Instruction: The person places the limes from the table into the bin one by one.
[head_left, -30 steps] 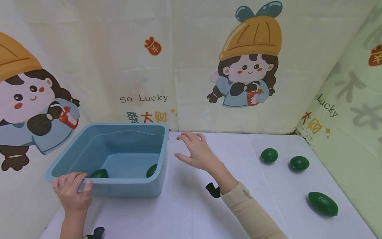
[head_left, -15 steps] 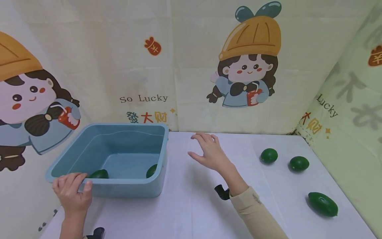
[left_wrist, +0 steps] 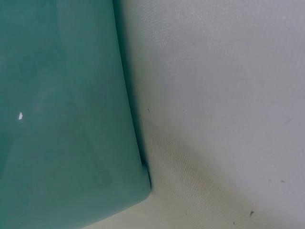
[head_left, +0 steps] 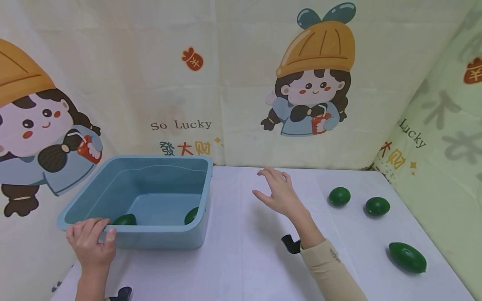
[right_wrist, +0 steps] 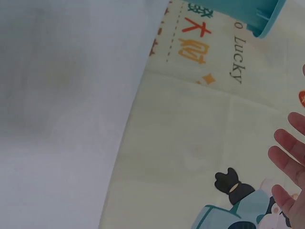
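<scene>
A blue plastic tub (head_left: 162, 234) stands at the left of the table in the head view; its outer wall fills the left of the left wrist view. My left hand (head_left: 92, 244) grips its near rim, fingers over the edge and thumb on the outside. Inside lie two dark green fruits, one green fruit (head_left: 126, 219) by my fingers and another green fruit (head_left: 191, 215) partly hidden behind the right wall. My right hand (head_left: 280, 194) hovers over the table right of the tub, fingers spread and slightly bent, holding nothing. Its fingers (right_wrist: 288, 162) show at the right wrist view's edge.
On the table's right side lie two rounded glossy green fruits, a left one (head_left: 339, 196) and a right one (head_left: 377, 206), with a longer green fruit (head_left: 408, 257) nearer. A printed cloth backdrop (head_left: 241, 104) rises behind the white-covered table (head_left: 263, 276).
My right hand has moved right, away from the tub, toward the fruits on the table. My left hand has stayed on the rim, and the tub and fruits have not moved.
</scene>
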{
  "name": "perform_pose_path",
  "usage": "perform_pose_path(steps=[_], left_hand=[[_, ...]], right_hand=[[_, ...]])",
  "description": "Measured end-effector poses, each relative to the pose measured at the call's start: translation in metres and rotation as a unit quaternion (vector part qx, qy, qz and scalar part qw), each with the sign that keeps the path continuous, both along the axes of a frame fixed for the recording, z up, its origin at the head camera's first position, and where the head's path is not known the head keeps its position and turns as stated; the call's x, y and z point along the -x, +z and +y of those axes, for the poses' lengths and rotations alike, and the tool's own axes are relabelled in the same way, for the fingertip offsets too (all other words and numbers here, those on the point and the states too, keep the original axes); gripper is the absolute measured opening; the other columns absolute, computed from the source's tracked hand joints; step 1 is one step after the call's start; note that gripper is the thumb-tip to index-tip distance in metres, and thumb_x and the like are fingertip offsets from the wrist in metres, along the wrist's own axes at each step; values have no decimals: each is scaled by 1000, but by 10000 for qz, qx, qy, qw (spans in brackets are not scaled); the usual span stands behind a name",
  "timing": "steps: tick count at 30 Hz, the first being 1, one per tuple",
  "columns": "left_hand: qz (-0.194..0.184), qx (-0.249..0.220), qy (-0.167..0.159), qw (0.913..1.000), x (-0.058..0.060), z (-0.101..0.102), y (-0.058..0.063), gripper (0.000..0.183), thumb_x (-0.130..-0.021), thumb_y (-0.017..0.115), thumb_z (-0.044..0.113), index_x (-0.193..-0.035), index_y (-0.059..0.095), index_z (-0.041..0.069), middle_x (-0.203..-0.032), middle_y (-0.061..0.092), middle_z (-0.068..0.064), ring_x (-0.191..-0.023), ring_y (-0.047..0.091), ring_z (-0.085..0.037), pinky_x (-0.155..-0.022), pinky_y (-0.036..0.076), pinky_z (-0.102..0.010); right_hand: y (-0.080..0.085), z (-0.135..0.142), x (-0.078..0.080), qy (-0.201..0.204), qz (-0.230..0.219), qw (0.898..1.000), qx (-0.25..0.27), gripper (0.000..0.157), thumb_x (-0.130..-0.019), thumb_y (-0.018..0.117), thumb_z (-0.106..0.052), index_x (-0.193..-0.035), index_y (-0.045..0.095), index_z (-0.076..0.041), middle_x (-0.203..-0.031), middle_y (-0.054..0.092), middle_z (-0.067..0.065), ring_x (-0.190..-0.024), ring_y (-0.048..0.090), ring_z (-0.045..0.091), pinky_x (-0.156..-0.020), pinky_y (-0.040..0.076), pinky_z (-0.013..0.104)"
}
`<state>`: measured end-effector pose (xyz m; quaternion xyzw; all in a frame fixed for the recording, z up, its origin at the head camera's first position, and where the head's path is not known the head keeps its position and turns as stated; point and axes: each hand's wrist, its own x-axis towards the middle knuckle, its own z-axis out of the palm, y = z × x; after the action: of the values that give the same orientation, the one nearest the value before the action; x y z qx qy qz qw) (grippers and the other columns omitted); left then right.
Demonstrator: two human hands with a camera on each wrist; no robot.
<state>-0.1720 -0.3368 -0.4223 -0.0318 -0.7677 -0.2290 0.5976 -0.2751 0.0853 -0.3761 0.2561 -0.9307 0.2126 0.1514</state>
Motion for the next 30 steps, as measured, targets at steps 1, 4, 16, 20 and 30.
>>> perform_pose_path(steps=[1, 4, 16, 20, 30], left_hand=[[-13, -3, 6, 10000, 0, 0, 0, 74, -87, 41, 57, -69, 57, -13, -67, 53, -30, -71, 40, -45, -92, 17, -29], [-46, -4, 23, 10000, -1, -1, -1, 74, -87, 41, 57, -69, 57, -13, -67, 53, -30, -71, 40, -44, -92, 17, -30], [53, -38, -36, 10000, -1, 3, 2, 75, -87, 42, 58, -68, 57, -13, -66, 53, -30, -70, 40, -45, -92, 17, -29], [52, -57, -10, 10000, -1, 4, 2, 75, -87, 42, 58, -68, 57, -13, -66, 53, -30, -71, 40, -45, -92, 16, -28], [132, -14, -17, 9999, 0, 4, 2, 75, -87, 41, 58, -68, 57, -13, -65, 52, -29, -70, 39, -45, -93, 17, -29]], right_hand=[[-1, 2, 0, -19, -13, 10000, 13, 49, -83, 62, -38, -120, 48, -9, -123, 48, 6, -115, 45, 24, -98, 21, 50], [-2, 7, 0, -80, -63, 9999, 51, 49, -83, 62, -38, -121, 48, -9, -123, 48, 6, -115, 45, 25, -98, 21, 50], [-11, 29, 0, -476, -211, 9985, 148, 52, -83, 63, -37, -122, 49, -7, -124, 49, 11, -118, 43, 27, -97, 21, 53], [-14, 37, 0, -541, -181, 9981, 227, 52, -82, 64, -36, -121, 49, -6, -123, 50, 11, -116, 43, 28, -96, 21, 54], [-23, 61, 2, -794, -77, 9960, 397, 51, -80, 66, -33, -119, 48, -5, -119, 51, 13, -112, 45, 31, -94, 21, 54]])
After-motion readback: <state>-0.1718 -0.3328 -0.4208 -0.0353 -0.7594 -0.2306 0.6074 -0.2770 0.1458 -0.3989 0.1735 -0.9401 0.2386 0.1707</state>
